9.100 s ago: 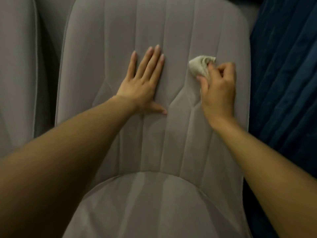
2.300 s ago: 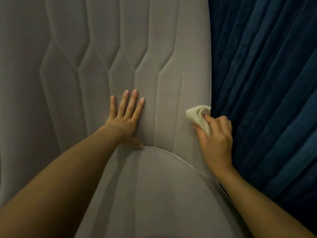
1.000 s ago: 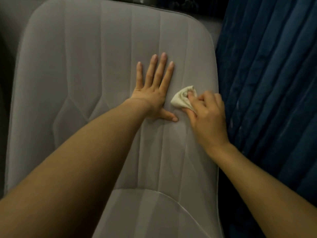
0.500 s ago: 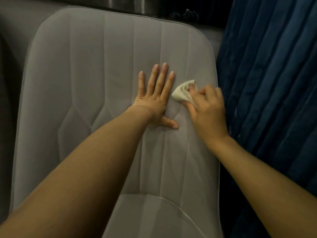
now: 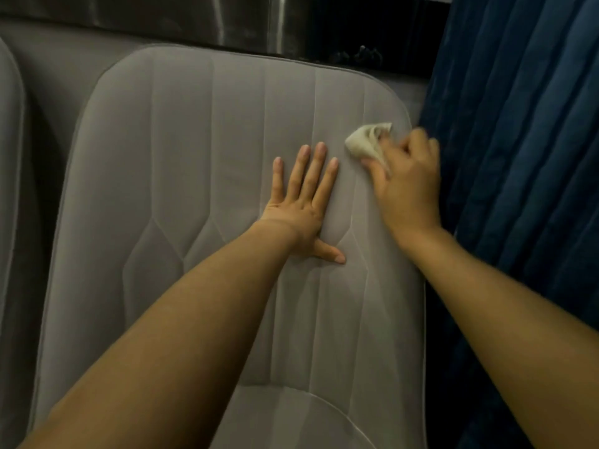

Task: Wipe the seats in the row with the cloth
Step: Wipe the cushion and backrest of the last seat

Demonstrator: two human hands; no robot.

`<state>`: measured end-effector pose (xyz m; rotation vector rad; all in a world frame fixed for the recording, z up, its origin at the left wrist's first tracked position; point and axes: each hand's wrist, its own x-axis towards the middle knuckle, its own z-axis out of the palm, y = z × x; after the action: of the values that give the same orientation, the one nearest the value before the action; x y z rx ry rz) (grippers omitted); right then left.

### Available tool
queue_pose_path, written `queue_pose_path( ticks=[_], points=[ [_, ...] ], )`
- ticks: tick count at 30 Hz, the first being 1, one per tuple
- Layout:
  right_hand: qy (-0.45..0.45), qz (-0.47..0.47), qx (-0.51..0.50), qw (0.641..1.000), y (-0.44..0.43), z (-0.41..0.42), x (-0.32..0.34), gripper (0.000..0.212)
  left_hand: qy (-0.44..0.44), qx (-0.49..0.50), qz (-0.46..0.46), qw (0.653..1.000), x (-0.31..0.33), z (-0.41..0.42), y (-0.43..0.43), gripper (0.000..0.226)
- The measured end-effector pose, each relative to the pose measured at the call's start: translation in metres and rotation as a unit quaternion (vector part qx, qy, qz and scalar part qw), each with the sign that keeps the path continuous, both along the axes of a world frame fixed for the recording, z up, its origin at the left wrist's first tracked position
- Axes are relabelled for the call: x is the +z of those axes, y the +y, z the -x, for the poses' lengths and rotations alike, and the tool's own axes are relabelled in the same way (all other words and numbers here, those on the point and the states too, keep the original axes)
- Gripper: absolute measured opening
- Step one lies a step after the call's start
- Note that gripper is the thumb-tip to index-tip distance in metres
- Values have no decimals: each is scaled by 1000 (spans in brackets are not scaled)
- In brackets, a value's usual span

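Observation:
A grey padded seat backrest (image 5: 181,163) with stitched panels fills the middle of the head view; its seat cushion (image 5: 285,416) shows at the bottom. My left hand (image 5: 303,202) lies flat on the backrest, fingers spread and pointing up. A small crumpled cream cloth (image 5: 368,140) is pressed on the backrest's upper right part, near its right edge. My right hand (image 5: 405,186) grips the cloth from below and looks slightly blurred.
A dark blue pleated curtain (image 5: 525,157) hangs right against the seat's right edge. Another grey seat (image 5: 9,189) borders the left edge, with a dark gap between. A dark shiny strip (image 5: 194,17) runs above the backrest.
My right hand has slid the cloth up and to the right, away from my left hand toward the backrest's right edge. The view has tilted up a little. My left hand stays flat.

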<state>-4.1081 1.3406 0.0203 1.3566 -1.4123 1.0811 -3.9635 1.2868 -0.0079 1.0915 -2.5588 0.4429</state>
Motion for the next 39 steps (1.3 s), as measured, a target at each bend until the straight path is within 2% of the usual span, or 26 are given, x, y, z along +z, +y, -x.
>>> queue_pose_path(
  ticks=[4,8,11,16,19,24,26,29,34,39],
  points=[
    [40,-3,16,999,3,-1,-25,41,-39,2,2,999,9,-8,0,141],
    [27,2,27,999,2,-3,-24,42,-108,30,80,990,27,-34,-10,141],
    [2,-1,70,998,7,-4,-19,40,-110,50,90,989,24,-40,-14,140],
    [-104,62,48,991,-10,-2,39,29,-96,44,91,990,19,-40,-17,137],
    [-172,43,31,984,-31,-10,66,31,-94,36,97,990,17,-42,-19,136],
    [-70,-2,63,996,-38,-27,61,29,-78,18,110,991,15,-43,-22,138],
    [-68,-21,80,994,-34,-20,74,32,-72,16,115,991,14,-43,-23,139],
    [-97,10,67,993,-33,-8,81,33,-61,14,112,992,11,-43,-23,139],
    [-2,27,36,999,-32,-10,34,30,-60,13,108,992,10,-44,-20,137],
    [38,20,30,999,-22,-12,4,31,-59,22,111,992,6,-43,-19,134]
  ],
)
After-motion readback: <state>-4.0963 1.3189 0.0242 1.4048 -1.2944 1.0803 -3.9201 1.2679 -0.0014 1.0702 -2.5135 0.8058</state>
